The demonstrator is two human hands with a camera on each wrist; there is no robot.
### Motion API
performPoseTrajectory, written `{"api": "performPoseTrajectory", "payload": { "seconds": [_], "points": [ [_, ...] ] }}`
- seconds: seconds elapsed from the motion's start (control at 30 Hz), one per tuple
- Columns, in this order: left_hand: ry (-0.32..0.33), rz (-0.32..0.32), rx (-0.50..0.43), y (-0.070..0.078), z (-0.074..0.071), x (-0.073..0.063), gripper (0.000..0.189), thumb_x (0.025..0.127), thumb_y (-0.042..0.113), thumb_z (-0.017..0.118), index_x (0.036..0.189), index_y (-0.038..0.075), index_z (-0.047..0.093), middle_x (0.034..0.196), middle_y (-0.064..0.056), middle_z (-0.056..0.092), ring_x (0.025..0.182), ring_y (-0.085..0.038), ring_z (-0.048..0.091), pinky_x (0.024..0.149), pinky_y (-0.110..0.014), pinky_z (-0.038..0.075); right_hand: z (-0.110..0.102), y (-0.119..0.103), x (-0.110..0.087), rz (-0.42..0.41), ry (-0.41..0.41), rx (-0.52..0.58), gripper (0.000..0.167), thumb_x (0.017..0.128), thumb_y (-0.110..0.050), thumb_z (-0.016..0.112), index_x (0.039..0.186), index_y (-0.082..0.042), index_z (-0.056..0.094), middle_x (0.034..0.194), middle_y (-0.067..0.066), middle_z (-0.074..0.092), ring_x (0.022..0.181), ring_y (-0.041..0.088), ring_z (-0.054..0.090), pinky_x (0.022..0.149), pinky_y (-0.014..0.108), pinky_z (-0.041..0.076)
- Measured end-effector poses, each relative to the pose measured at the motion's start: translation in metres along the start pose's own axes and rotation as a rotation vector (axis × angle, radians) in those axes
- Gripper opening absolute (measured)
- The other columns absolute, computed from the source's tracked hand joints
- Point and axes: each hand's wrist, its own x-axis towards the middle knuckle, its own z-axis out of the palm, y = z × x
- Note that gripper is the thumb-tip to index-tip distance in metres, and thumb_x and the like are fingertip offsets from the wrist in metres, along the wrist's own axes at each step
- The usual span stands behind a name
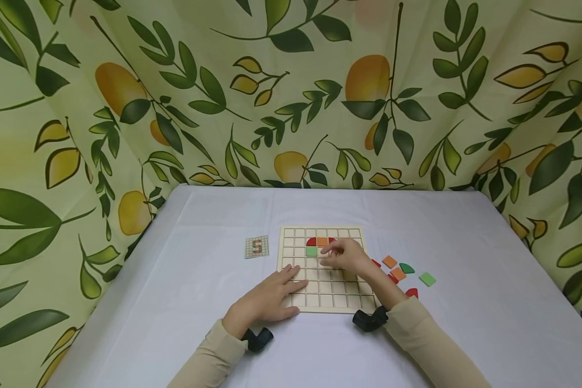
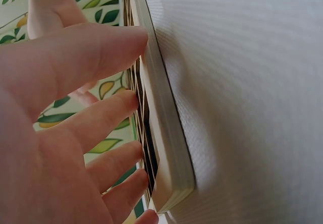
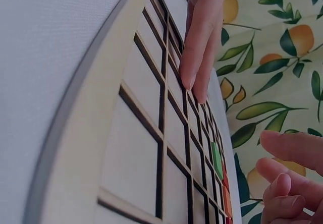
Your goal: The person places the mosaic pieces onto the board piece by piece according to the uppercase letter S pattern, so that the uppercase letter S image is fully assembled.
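Observation:
My left hand [image 1: 270, 295] lies spread on the left front part of a pale wooden grid board [image 1: 320, 309], fingertips on its squares and thumb by the front edge. Over the board's middle, my right hand [image 1: 350, 257] hovers with thumb and forefinger apart and nothing between them, as the right wrist view shows. Just by its fingertips, pieces sit in the grid's upper part: a rounded red piece [image 1: 312, 242], an orange square [image 1: 322, 242] and another red piece [image 1: 332, 240], partly hidden by the hand. Below the first red piece is a light green square [image 1: 311, 251].
A small pattern card [image 1: 256, 247] lies left of the board. Loose pieces are scattered to the right, including an orange square [image 1: 389, 261], a dark green rounded piece [image 1: 407, 268], a light green square [image 1: 427, 279] and a red piece [image 1: 411, 292]. A patterned curtain [image 1: 291, 108] hangs behind the white-covered table [image 1: 213, 231].

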Motion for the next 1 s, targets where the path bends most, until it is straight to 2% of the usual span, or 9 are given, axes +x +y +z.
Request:
{"api": "performPoseTrajectory", "payload": {
  "seconds": [0.1,0.33,1.0],
  "points": [
    [0.003,0.002,0.000,0.000,0.000,0.000,0.058,0.092,0.034,0.061,0.146,0.019,0.044,0.160,-0.012,0.029,0.151,-0.031,0.024,0.122,-0.049,0.028,-0.001,0.001,-0.003,-0.025,-0.004,0.014,0.024,0.078,-0.011,0.076,0.097,0.003,0.072,0.062,-0.003,0.048,0.061,0.012,0.042,0.052,0.020,0.034],
    [0.008,-0.002,-0.002,0.000,0.000,0.000,0.058,0.092,0.033,0.061,0.145,0.019,0.044,0.160,-0.012,0.029,0.151,-0.031,0.024,0.122,-0.049,0.028,-0.005,0.001,-0.009,0.017,0.003,-0.012,0.023,0.079,-0.011,0.076,0.098,0.001,0.073,0.065,-0.002,0.048,0.063,0.013,0.042,0.054,0.020,0.034],
    [0.005,-0.015,-0.017,0.001,0.001,0.001,0.058,0.091,0.033,0.061,0.145,0.019,0.045,0.160,-0.011,0.029,0.151,-0.031,0.023,0.122,-0.048,0.027,-0.016,0.008,-0.027,0.031,0.009,-0.014,0.025,0.080,-0.013,0.076,0.099,0.003,0.072,0.069,-0.001,0.047,0.068,0.015,0.043,0.055,0.021,0.034]
  ]
}}
